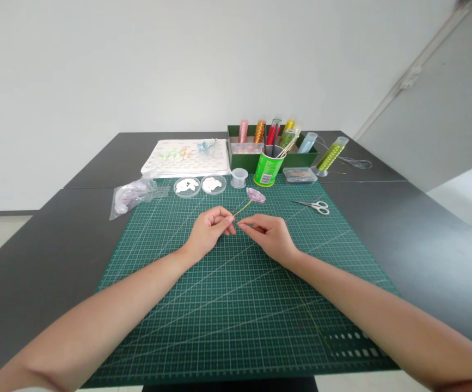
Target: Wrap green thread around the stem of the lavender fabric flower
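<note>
A small pale purple flower (256, 195) on a thin yellow-green wire stem (243, 208) is held over the green cutting mat (236, 305). My left hand (210, 229) pinches the near end of the stem with closed fingers. My right hand (269, 234) meets it from the right, fingers pinched at the same spot. What the right fingertips grip is too small to make out clearly. Both forearms stretch over the mat toward its far middle.
Scissors (313, 206) lie right of the flower. Behind it stand a green can of tools (267, 170), a small clear jar (239, 177), two round dishes (200, 185), a green box of bead tubes (269, 142), a white board (187, 156) and a plastic bag (131, 197).
</note>
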`<state>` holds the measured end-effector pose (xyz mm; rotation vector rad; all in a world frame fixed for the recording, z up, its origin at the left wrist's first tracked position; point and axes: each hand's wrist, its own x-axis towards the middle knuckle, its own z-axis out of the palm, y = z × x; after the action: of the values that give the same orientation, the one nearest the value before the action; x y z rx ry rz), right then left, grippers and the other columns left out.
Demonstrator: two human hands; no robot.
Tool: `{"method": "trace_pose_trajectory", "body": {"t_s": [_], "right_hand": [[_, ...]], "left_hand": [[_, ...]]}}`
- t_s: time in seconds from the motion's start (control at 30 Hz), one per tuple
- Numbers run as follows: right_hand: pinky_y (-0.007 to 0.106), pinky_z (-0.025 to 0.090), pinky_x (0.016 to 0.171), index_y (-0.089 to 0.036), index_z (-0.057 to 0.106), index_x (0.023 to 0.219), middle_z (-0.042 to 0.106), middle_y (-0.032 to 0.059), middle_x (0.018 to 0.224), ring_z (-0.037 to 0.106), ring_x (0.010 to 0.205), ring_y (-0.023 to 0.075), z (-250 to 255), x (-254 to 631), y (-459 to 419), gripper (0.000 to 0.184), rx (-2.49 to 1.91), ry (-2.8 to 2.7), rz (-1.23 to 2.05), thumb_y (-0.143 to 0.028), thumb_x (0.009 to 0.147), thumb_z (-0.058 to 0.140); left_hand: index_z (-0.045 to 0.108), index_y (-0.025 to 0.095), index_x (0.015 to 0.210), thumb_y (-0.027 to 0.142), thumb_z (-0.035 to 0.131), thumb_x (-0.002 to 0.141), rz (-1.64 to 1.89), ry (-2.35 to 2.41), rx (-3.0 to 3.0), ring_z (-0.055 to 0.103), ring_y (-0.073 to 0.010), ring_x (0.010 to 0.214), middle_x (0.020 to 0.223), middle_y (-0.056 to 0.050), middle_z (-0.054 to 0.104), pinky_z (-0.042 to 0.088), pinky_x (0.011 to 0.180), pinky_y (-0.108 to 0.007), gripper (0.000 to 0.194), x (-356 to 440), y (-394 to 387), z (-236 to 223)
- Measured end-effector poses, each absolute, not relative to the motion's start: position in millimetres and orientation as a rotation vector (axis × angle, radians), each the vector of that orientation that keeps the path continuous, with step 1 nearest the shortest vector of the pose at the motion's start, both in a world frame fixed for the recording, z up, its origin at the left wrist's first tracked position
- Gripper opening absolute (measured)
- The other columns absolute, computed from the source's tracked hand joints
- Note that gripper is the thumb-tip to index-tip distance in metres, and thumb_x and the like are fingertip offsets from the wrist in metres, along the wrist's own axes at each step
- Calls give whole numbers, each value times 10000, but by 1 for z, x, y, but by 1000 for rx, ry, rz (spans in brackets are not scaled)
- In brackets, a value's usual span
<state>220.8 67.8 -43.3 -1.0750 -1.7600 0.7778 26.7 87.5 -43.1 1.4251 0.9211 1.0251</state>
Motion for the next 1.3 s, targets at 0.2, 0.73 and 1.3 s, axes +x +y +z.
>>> {"method": "trace_pose_trajectory", "body": {"t_s": [0.2,0.73,1.3], "right_hand": [[287,411,569,-245,840,905,738,31,710,548,554,144,-35,228,64,224,-937,-2055,677,-322,955,636],[256,135,446,-199,851,963,304,-84,479,196,453,66,-1,268,97,244,-914,-1567,1417,-387,833,766],[259,152,485,-101,675,1381,267,-108,540,202,496,83,-38,268,109,542,-1004,-1716,1523,-418,942,640]], "left_hand": [[626,197,777,313,628,878,1010,1067,1605,485,-108,464,559,30,644,369,523,-239,154,24,88,-41],[645,209,737,221,616,874,761,964,1949,484,-116,488,522,59,563,367,550,-248,140,33,75,-41],[637,169,824,317,674,901,701,728,1597,532,-87,501,555,39,625,398,536,-208,171,31,72,-37]]}}
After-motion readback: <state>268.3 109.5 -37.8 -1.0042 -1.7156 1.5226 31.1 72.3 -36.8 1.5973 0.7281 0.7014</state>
